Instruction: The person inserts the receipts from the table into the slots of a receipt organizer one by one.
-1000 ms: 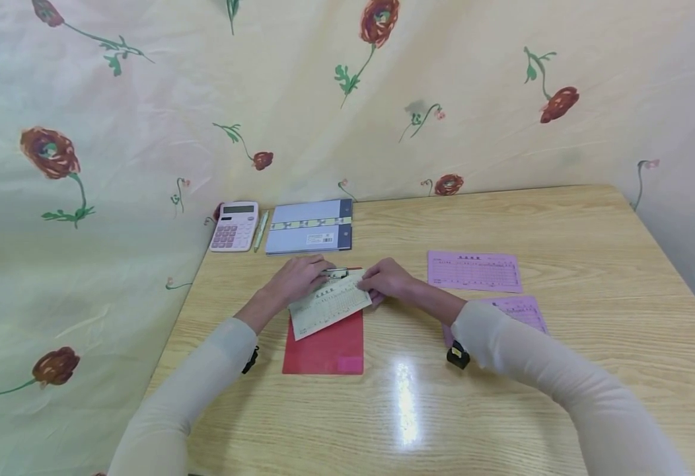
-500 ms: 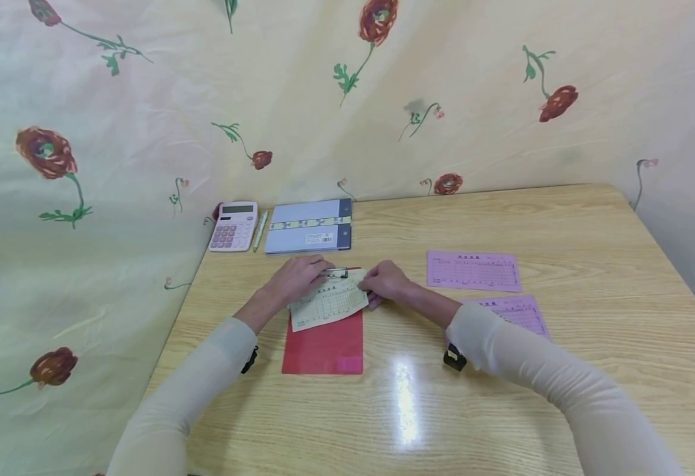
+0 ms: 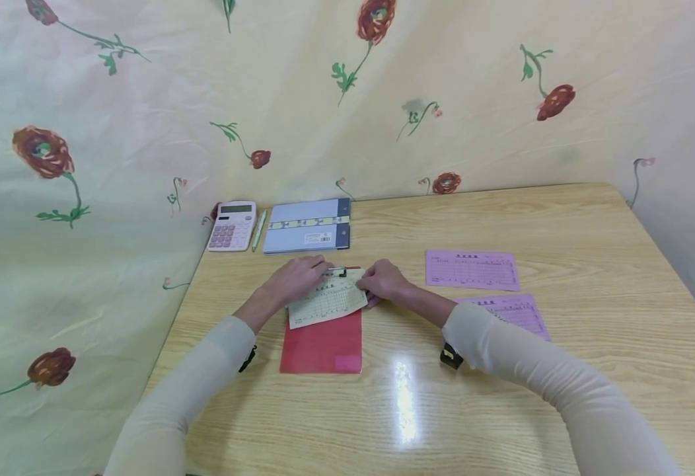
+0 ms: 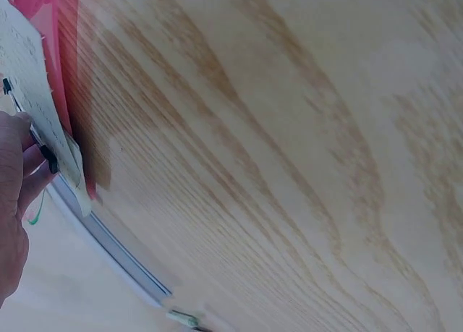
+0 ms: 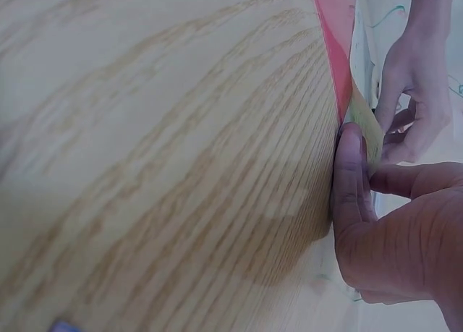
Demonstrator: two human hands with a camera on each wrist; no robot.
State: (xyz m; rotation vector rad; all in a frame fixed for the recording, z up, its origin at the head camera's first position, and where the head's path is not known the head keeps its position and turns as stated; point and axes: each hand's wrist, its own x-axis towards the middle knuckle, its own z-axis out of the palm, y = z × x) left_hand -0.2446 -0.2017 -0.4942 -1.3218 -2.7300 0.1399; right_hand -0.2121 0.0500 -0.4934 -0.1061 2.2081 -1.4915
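A red clipboard (image 3: pixel 324 350) lies on the wooden table, its metal clip (image 3: pixel 337 270) at the far end. Across its upper half rests a pale printed form (image 3: pixel 326 306), slightly tilted, its lower left corner lowest. My left hand (image 3: pixel 296 280) holds the clip from the left; in the left wrist view its fingers curl at the clip's black-tipped lever (image 4: pixel 48 157). At the form's right edge, my right hand (image 3: pixel 384 279) pinches the paper between thumb and fingers, also seen in the right wrist view, where the form (image 5: pixel 367 129) bends up at that edge.
Two purple printed forms (image 3: pixel 472 270) lie to the right, the nearer one partly under the right forearm. Behind the clipboard are a blue notebook (image 3: pixel 306 235), a pen (image 3: pixel 259 231) and a pink calculator (image 3: pixel 232 227). Flowered cloth (image 3: pixel 300 86) hangs along the table's back edge.
The pale form has turned straighter on the clipboard, its lower left corner moving up and away. Both hands keep nearly the same places and holds.
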